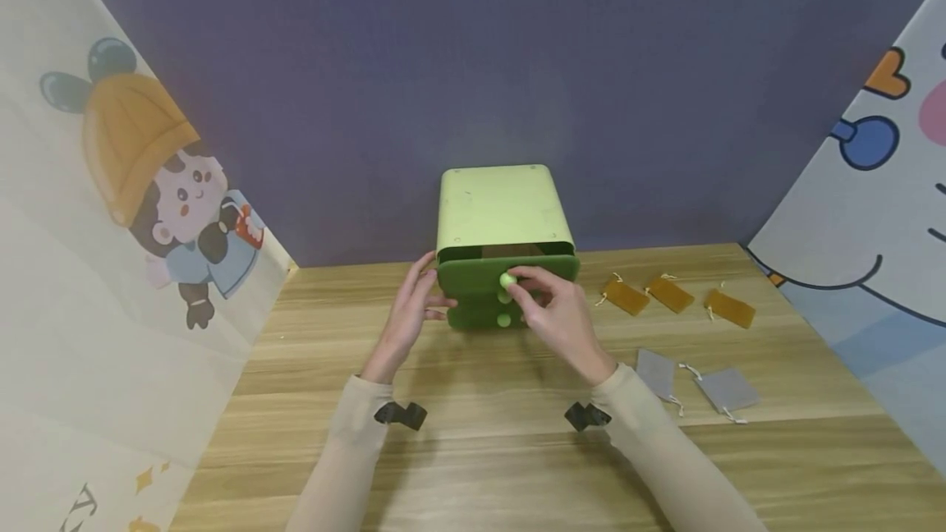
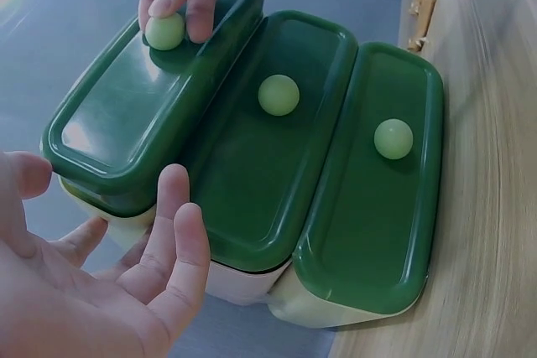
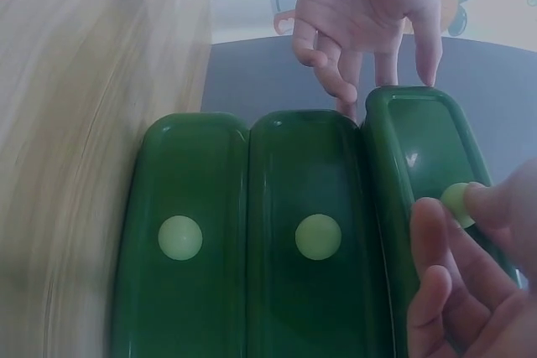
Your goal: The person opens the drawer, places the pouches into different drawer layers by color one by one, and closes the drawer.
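A small light-green cabinet (image 1: 502,208) with three dark green drawer fronts stands against the back wall. Its top drawer (image 2: 117,123) is pulled out a little, leaving a dark gap under the cabinet's top. My right hand (image 1: 557,314) pinches that drawer's round pale-green knob (image 3: 457,203) between thumb and fingers. At the cabinet's left side is my left hand (image 1: 410,310), fingers spread and loosely bent, with fingertips at the edge of the top drawer. Below, the middle drawer (image 2: 268,157) and bottom drawer (image 2: 377,199) sit flush, each with its own round knob.
Several drawstring pouches lie right of the cabinet on the wooden table (image 1: 473,466): orange-brown pouches (image 1: 625,297) toward the back, grey pouches (image 1: 727,390) nearer me. A dark blue-grey wall (image 1: 355,105) rises behind, with cartoon-printed panels on both sides.
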A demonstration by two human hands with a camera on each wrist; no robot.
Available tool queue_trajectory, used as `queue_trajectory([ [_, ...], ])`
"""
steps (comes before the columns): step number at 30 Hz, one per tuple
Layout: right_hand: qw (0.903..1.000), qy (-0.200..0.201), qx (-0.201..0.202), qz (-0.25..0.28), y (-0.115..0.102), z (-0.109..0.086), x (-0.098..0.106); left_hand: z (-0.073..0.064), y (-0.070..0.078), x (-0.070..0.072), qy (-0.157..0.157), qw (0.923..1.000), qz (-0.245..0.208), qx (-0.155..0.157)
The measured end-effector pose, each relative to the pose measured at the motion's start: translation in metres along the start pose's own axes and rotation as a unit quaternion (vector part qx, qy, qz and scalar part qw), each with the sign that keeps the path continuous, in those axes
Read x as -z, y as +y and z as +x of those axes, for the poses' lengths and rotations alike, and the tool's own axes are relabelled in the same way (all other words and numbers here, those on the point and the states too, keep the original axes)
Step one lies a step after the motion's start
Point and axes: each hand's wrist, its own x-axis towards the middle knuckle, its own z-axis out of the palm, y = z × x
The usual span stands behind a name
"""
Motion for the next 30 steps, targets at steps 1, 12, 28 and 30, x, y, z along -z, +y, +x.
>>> queue_trajectory([
  [1,1.0000,-0.001,-0.001,0.002,0.0003,0.0001,-0.0001,0.0000,-0.0002,-0.0001,0.001,1.0000,0.000,0.002],
  [12,0.9999,0.002,0.001,0.013,0.0014,0.0032,-0.0019,0.0003,-0.0011,-0.0007,0.003,1.0000,0.003,-0.001],
  [28,0.9999,0.006,-0.011,0.009,0.0028,0.0092,-0.0016,0.0018,-0.0024,-0.0014,-0.004,0.9999,-0.010,-0.006],
  [30,0.9999,0.005,-0.014,0.007,0.0032,0.0096,-0.0017,0.0023,-0.0032,-0.0010,-0.006,0.9999,-0.008,-0.006],
])
